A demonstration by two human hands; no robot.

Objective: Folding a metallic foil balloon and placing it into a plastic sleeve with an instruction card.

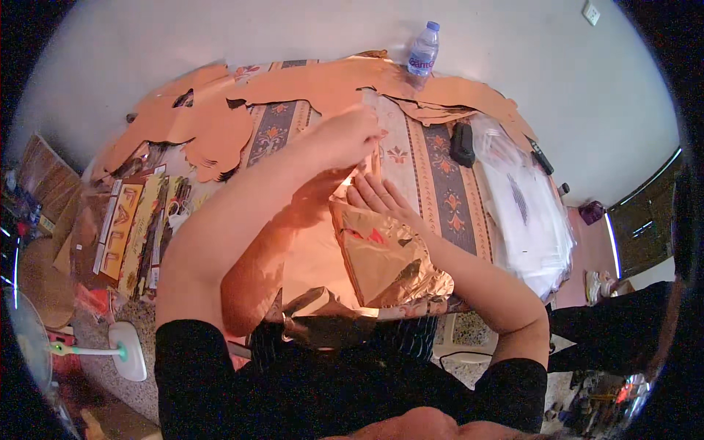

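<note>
A shiny copper-coloured foil sheet point(315, 257) lies on the table's near side, its lower edge crumpled and hanging toward my lap. A folded-over flap of foil point(385, 253), wrinkled at its right end, carries red reflections or marks. My left hand point(356, 137) is closed at the foil's far end, where a narrow strip of it runs up to the fingers; the fingertips are partly hidden. Just nearer, my right hand point(380, 196) is laid flat with fingers stretched along the foil's far edge. Its palm is partly behind the flap.
Large orange-copper cut-out sheets point(315, 81) spread across the table's back. A water bottle point(424, 50) stands behind them. At right are a black case point(462, 144) and stacked clear plastic sleeves point(532, 227); at left, printed packets point(121, 231). The patterned tablecloth point(447, 194) shows between.
</note>
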